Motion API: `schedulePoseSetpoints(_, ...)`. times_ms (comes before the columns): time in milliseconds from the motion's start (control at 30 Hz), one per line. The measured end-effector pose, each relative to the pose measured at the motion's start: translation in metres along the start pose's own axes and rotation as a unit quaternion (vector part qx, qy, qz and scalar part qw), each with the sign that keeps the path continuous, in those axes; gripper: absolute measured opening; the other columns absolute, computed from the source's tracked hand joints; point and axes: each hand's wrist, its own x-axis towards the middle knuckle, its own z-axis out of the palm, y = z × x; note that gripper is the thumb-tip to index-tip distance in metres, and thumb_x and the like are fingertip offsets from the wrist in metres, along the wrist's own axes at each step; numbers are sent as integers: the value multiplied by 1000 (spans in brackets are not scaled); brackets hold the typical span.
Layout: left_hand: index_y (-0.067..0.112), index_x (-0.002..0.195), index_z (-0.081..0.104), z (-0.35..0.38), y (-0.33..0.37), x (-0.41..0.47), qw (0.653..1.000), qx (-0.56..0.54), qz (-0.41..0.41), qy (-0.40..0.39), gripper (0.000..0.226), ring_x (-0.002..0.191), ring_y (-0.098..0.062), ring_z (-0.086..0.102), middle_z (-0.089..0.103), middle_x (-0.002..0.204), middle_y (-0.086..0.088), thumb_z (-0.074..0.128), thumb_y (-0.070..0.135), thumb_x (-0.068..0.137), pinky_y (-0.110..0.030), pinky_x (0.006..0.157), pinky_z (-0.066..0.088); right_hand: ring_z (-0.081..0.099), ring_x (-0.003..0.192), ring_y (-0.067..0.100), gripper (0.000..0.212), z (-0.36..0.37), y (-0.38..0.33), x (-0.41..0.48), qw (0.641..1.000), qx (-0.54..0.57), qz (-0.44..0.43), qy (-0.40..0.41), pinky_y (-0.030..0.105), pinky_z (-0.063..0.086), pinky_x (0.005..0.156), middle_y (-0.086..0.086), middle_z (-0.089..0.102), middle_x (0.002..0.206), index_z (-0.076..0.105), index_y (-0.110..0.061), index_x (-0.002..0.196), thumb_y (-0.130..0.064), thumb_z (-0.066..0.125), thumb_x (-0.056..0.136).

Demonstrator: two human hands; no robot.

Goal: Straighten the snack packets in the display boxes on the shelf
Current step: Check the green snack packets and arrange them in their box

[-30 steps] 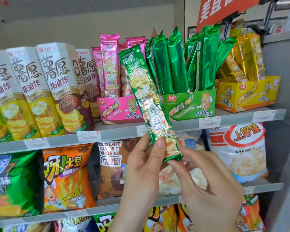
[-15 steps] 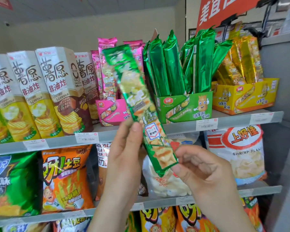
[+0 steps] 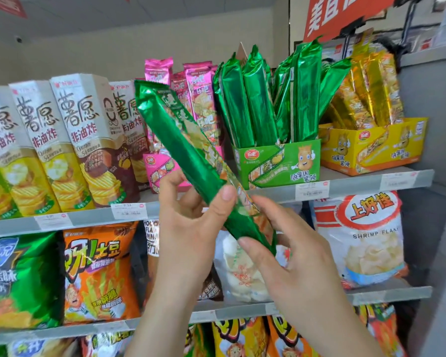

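1. Right now the green packet (image 3: 191, 161) is off the shelf (image 3: 358, 186), held aslant in front of it, its top leaning left across the pink box (image 3: 162, 171). The left hand (image 3: 191, 228) grips it mid-length, thumb in front and fingers behind. The right hand (image 3: 294, 258) pinches its lower end.
2. Both grips sit low, so the long upper part is unsupported. A careless swing could knock the pink packets (image 3: 196, 99) behind it.
3. Foil looks slick. If one hand lets go to make room, the packet may slide through the other and drop.
4. Squeezing harder to prevent that would likely crush the crisps inside.
5. The green box (image 3: 281, 163) stands at the shelf's front edge, between the pink box and the yellow box (image 3: 371, 150). Its packets (image 3: 255, 99) lean apart. Pushing this one in at a slant could splay them further or nudge the box over the edge.
6. It could also go in facing the wrong way.
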Motion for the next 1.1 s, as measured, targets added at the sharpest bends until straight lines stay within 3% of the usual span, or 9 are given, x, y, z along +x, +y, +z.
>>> schedulePoseSetpoints(200, 23, 103, 57, -1, 28, 39, 998, -52, 25, 19, 17, 89, -13, 56, 60, 95, 3, 53, 35, 93, -31, 78, 49, 58, 109, 1, 47, -6, 14, 0, 999, 39, 13, 15, 24, 49, 86, -26, 60, 115, 54, -47, 126, -33, 63, 81)
schedulePoseSetpoints(333, 18, 121, 55, 10, 44, 53, 997, -42, 53, -26, 38, 89, -19, 54, 58, 102, -3, 57, 39, 89, -32, 74, 48, 62, 105, -1, 48, -6, 18, 3, 998, 65, 24, -12, 23, 48, 86, -28, 65, 111, 55, -55, 120, -35, 68, 78)
schedulePoseSetpoints(467, 33, 132, 52, 13, 62, 70, 975, 106, 121, -155, 49, 98, -11, 61, 63, 119, 2, 66, 28, 86, -31, 83, 52, 67, 96, -2, 53, -20, 23, 12, 992, 120, 38, -27, 12, 48, 83, -23, 73, 99, 62, -57, 111, -23, 80, 75)
schedulePoseSetpoints(567, 32, 129, 55, 17, 78, 86, 936, 215, 151, -233, 57, 95, -12, 63, 68, 109, 11, 76, 24, 76, -37, 82, 56, 63, 105, -4, 46, -40, 28, 28, 988, 141, 32, -54, 24, 50, 89, -26, 70, 108, 64, -51, 114, -47, 73, 69)
schedulePoseSetpoints(667, 25, 128, 57, 27, 93, 100, 942, 193, 208, -181, 57, 88, -12, 61, 68, 101, 9, 76, 22, 75, -36, 83, 56, 63, 103, -4, 48, -62, 23, 51, 984, 158, 9, -86, 22, 52, 86, -31, 64, 117, 59, -61, 115, -71, 66, 69)
schedulePoseSetpoints(733, 17, 131, 55, 35, 103, 112, 941, 173, 256, -138, 57, 88, -11, 62, 67, 99, 8, 74, 17, 78, -34, 83, 55, 67, 98, 4, 49, -79, 20, 72, 984, 178, -26, 8, 16, 53, 80, -18, 70, 111, 66, -52, 112, -68, 69, 65)
schedulePoseSetpoints(867, 11, 135, 51, 60, 117, 137, 929, 180, 304, -107, 57, 87, -6, 63, 65, 100, 5, 72, 7, 82, -31, 83, 54, 58, 94, 8, 46, -102, 11, 125, 978, -17, -103, 183, 33, 51, 81, -12, 59, 107, 53, -46, 122, -46, 65, 78)
schedulePoseSetpoints(1000, 15, 135, 53, 89, 117, 152, 908, 240, 317, -129, 60, 78, -7, 63, 67, 92, 9, 75, 7, 80, -29, 79, 57, 52, 109, 19, 74, -94, 9, 158, 969, -183, -96, 133, 42, 47, 91, -2, 51, 119, 28, -31, 146, -37, 66, 82)
schedulePoseSetpoints(1100, 18, 135, 56, 99, 115, 159, 895, 293, 303, -148, 62, 79, -28, 64, 70, 100, -9, 78, 11, 78, -42, 79, 58, 58, 101, 21, 78, -87, 17, 164, 970, -204, -60, 115, 41, 51, 85, -4, 58, 109, 25, -26, 148, -38, 67, 84)
